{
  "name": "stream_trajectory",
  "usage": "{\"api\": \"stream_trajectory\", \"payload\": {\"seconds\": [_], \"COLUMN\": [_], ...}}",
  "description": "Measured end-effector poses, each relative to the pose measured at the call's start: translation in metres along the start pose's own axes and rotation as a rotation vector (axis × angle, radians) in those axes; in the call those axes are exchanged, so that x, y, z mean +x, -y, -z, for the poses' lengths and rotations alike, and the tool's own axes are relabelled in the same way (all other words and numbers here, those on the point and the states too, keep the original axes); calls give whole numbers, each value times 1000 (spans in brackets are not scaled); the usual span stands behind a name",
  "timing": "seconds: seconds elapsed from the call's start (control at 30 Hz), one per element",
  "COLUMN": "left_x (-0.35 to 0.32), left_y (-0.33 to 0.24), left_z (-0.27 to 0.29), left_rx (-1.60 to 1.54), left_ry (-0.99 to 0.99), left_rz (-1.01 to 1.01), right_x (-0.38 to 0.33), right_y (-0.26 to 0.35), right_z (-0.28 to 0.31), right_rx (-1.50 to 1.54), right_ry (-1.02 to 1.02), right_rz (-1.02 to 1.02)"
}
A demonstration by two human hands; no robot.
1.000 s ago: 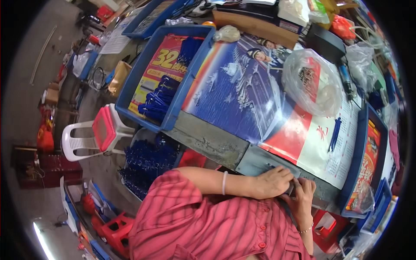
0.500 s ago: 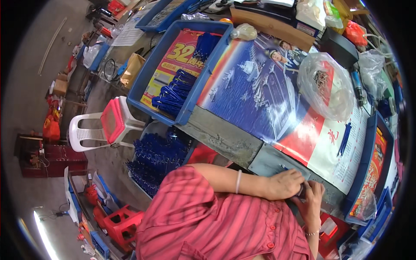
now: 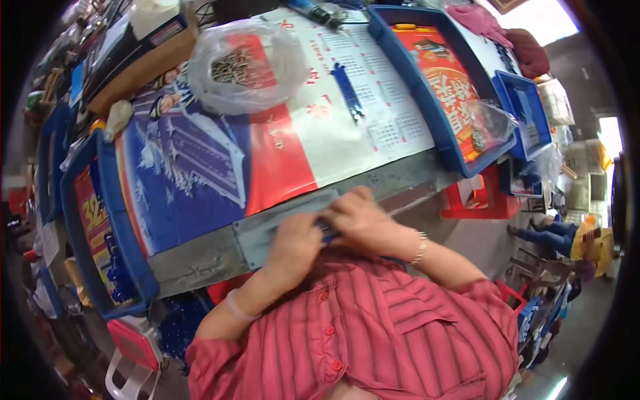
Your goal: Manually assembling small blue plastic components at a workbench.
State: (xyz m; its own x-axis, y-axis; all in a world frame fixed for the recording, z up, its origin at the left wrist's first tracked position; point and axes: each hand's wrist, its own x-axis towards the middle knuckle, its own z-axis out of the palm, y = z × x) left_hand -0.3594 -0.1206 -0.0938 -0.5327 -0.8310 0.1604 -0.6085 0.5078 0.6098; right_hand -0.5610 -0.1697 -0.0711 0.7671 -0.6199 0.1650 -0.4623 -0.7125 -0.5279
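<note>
Two hands meet at the near edge of the work table [image 3: 200, 263], which I list first as the largest item: a grey metal-edged surface covered by a printed poster sheet [image 3: 220, 167] in blue, red and white. One blue tray [image 3: 123, 220] lies along the table's left end, holding dark blue plastic parts. A second blue tray [image 3: 427, 100] with an orange printed liner lies at the right end. A clear plastic bag [image 3: 243, 67] of small metal pieces rests on the poster near the far edge. A loose blue strip [image 3: 348, 90] lies on the white part of the poster, well apart from both hands. A red stool [image 3: 477, 200] stands below the right tray.

I see my left hand [image 3: 293, 243] curled closed at the table edge, touching my right hand [image 3: 357, 217], which is also curled closed. Between them a small blue piece [image 3: 327, 233] shows, pinched where the fingers meet; which hand carries it I cannot tell. The piece sits just over the table's near rim, in front of my red striped shirt [image 3: 373, 333].
</note>
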Motion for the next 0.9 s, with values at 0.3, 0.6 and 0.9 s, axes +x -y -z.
{"api": "stream_trajectory", "payload": {"seconds": [0.3,0.6,0.9], "left_x": [-34,-55,11], "left_y": [0,16,-12], "left_z": [21,53,6], "left_rx": [118,155,60], "left_ry": [-28,-22,-6], "left_rz": [78,156,-14], "right_x": [23,58,-20], "right_y": [8,25,-14], "right_z": [-36,-65,-6], "right_rx": [23,39,-87], "right_ry": [17,-137,-111], "right_rz": [144,222,4]}}
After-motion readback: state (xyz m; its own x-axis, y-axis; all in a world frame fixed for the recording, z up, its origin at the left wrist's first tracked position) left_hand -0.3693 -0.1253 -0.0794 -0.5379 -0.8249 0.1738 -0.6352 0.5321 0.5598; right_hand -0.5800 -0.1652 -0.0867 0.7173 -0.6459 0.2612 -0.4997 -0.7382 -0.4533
